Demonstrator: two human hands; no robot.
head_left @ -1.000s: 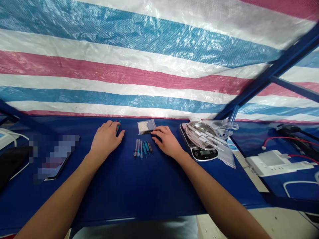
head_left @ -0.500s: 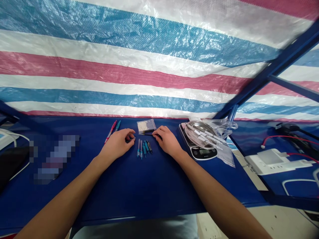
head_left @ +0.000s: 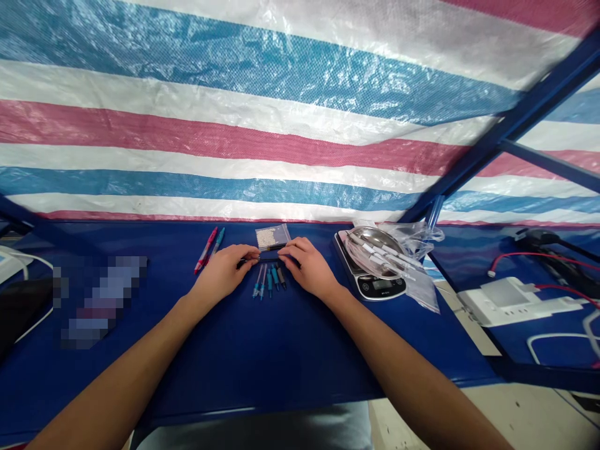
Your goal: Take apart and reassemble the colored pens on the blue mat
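My right hand (head_left: 307, 265) is closed in a pinch on the right end of a thin dark rod (head_left: 269, 258), kind unclear. Facing it, my left hand (head_left: 224, 270) pinches something small at the rod's left end; its fingertips mostly hide it. Just below the rod, several short pen parts (head_left: 270, 278) lie in a row, some clear with blue tips, others teal and dark grey. Beyond the hands is a clear zip bag of small whitish pieces (head_left: 268, 237). A dark slim stick (head_left: 277, 247) lies along its near edge.
Pink pens (head_left: 206, 251) and a teal pen (head_left: 218, 240) lie beyond my left hand. Right of my right hand stands a kitchen scale (head_left: 382, 287) bearing a metal bowl, white tubes and plastic bags. A white power adapter (head_left: 510, 300) with cables lies farther right.
My hands have come closer together. The dark rod in my right hand has moved left and now meets my left fingertips.
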